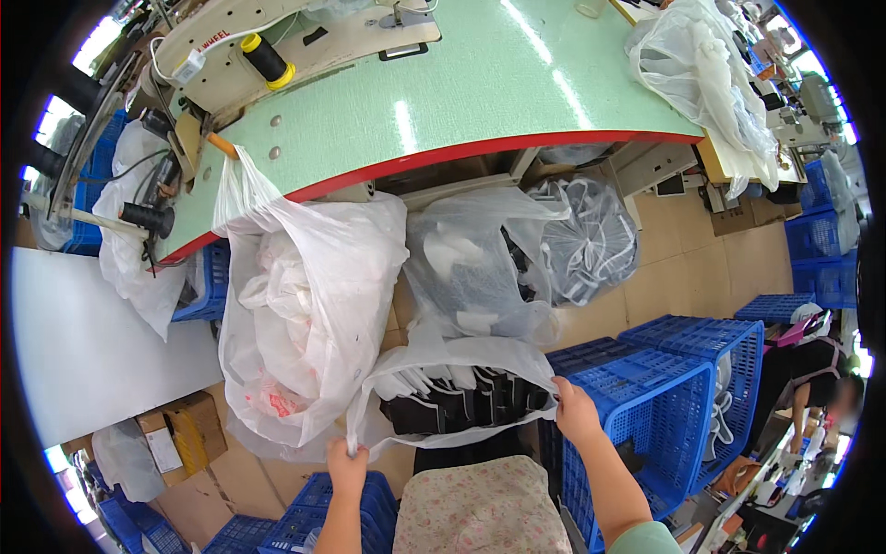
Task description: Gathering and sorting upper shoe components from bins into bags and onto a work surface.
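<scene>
A clear plastic bag (pixel 369 392) stretches between my two hands, its mouth spread wide. Inside lie several black pieces with white edging (pixel 471 402), packed side by side. My left hand (pixel 347 469) pinches the bag's rim at its lower left corner. At the right corner, my right hand (pixel 576 412) grips the rim of the same bag. Just beyond it rests another clear bag (pixel 461 249) with white and dark contents. A large white plastic bag (pixel 314 305) hangs from the table corner on the left, filled with crumpled pale material.
A green sewing table (pixel 443 92) with a red edge spans the far side, carrying a sewing machine (pixel 305 46) and a black thread spool (pixel 268 61). Blue crates (pixel 646 397) stand at my right. A patterned stool (pixel 484 508) is close in front. Another person (pixel 821 388) bends over at far right.
</scene>
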Tool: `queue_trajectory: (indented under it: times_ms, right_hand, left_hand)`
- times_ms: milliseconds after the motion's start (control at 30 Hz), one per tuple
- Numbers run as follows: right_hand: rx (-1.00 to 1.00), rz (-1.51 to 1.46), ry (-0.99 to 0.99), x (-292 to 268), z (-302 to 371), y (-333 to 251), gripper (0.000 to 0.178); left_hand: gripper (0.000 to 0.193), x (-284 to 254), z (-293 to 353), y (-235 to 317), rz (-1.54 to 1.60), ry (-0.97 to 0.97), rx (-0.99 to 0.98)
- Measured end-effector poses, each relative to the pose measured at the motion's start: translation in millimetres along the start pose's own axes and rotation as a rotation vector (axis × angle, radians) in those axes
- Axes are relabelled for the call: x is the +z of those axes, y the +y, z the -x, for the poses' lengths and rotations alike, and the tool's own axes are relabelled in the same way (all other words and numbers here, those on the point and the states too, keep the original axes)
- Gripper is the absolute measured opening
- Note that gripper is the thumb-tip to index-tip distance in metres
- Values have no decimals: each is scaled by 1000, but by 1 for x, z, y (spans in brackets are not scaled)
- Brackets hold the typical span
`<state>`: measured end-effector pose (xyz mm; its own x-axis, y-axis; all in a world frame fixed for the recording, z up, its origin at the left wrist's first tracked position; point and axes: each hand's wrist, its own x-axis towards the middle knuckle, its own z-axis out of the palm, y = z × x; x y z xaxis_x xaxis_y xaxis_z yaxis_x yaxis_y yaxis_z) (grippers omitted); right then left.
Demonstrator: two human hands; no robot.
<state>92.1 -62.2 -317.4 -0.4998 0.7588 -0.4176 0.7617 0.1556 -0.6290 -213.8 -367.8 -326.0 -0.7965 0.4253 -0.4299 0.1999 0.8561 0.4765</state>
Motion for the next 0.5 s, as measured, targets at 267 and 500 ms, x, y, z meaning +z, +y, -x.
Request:
queue_trajectory:
  times_ms: [267, 500]
  right_hand:
    - [-293, 290, -109, 46, 15, -39, 17]
    - [-326, -106, -198, 112, -9, -99, 14]
  left_hand:
    - [52, 41, -13, 70, 22, -576, 725]
    - [81, 160, -50, 74, -57, -638, 943]
